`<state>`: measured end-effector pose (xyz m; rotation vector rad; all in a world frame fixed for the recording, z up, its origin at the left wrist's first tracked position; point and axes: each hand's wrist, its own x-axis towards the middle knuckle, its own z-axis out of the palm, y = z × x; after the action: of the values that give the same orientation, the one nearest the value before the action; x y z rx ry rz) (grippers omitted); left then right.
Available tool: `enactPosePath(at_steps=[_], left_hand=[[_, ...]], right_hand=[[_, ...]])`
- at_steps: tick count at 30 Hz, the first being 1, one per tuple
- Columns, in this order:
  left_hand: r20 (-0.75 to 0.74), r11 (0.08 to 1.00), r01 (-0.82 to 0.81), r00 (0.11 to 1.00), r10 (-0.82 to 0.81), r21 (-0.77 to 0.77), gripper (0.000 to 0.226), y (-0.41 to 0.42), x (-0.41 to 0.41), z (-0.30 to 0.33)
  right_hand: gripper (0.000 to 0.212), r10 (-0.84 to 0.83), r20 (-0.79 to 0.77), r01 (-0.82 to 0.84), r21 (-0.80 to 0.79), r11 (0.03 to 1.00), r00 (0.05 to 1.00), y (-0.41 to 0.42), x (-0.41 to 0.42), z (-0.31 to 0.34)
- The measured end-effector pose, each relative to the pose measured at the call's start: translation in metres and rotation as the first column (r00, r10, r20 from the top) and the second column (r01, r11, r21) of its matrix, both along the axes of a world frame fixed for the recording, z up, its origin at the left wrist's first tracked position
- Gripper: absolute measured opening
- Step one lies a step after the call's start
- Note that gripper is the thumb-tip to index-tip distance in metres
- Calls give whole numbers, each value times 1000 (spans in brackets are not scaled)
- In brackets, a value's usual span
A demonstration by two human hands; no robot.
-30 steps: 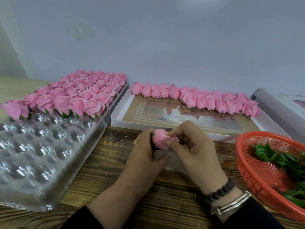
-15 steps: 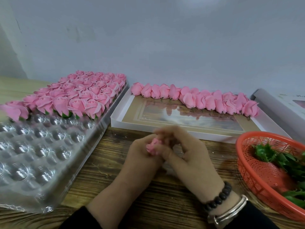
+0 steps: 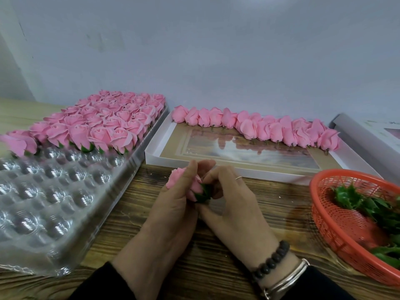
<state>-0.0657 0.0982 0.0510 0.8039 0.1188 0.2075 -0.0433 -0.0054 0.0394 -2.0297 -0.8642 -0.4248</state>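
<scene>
Two hands, one pink rose head, just above the wooden table. My left hand is curled round the bloom while my right hand pinches its green calyx, near the clear tray.

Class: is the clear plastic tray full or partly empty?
Partly empty: the tray holds roses in far rows; near cups are bare.

Left fingers hide much of the rose; the basket runs off the right edge.

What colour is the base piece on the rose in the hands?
Green calyx under the pink rose, clearest in head view.
</scene>
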Motion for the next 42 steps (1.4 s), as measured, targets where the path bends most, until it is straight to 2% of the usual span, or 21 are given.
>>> enactPosePath(at_steps=[2,6,10,15,18,20,23,25,27,30,31,33,35,38,40,42], left_hand=[[-16,1000,30,999,-30,-2,29,0,0,0],[-5,995,93,996,-93,-28,29,-3,-3,2],[-22,993,104,994,-105,-47,28,-4,-3,3],[-44,994,85,995,-88,-67,29,-4,-2,3],[-52,991,121,991,-124,-64,32,-5,-4,1],[-49,987,160,986,-162,-33,33,-5,-4,-1],[-44,973,232,972,-231,19,46,0,-2,-1],[-12,949,315,949,-315,7,50,5,-2,2],[19,942,336,942,-336,-13,44,7,-2,3],[-24,976,219,975,-219,-20,35,5,-1,1],[-32,982,187,982,-188,-35,34,4,0,0],[-38,987,132,990,-137,-96,26,3,0,1],[-55,987,103,992,-110,-123,25,2,-2,4],[-67,994,92,993,-96,-64,30,0,-3,4],[-51,994,99,994,-101,-43,31,-2,-3,3],[-53,991,125,990,-127,-44,31,-1,-3,2]], right_hand=[[36,3,15,-3,24,1000,1000,0,-1,1],[37,2,-37,1,68,998,999,-3,-2,4],[39,9,-15,-7,90,996,1000,-4,-3,4],[33,-45,152,46,-5,999,987,-3,-8,6],[23,-68,188,76,-32,997,980,-1,-9,7],[25,-63,122,62,14,998,991,0,-8,9],[21,23,-137,2,179,984,990,-1,-7,13],[20,154,-335,-48,305,951,929,-1,-5,15],[23,281,-463,-90,393,915,840,-2,-2,15],[34,414,-585,-96,496,863,697,-3,-1,12],[38,422,-603,-75,514,855,677,-3,-1,11],[34,356,-586,-42,480,876,728,0,-1,8],[37,234,-508,-48,352,935,829,1,-2,5],[44,98,-232,-73,115,991,968,3,-5,5],[37,57,-59,-55,46,997,997,5,-6,5],[27,42,-17,-41,51,998,999,5,-7,5]])
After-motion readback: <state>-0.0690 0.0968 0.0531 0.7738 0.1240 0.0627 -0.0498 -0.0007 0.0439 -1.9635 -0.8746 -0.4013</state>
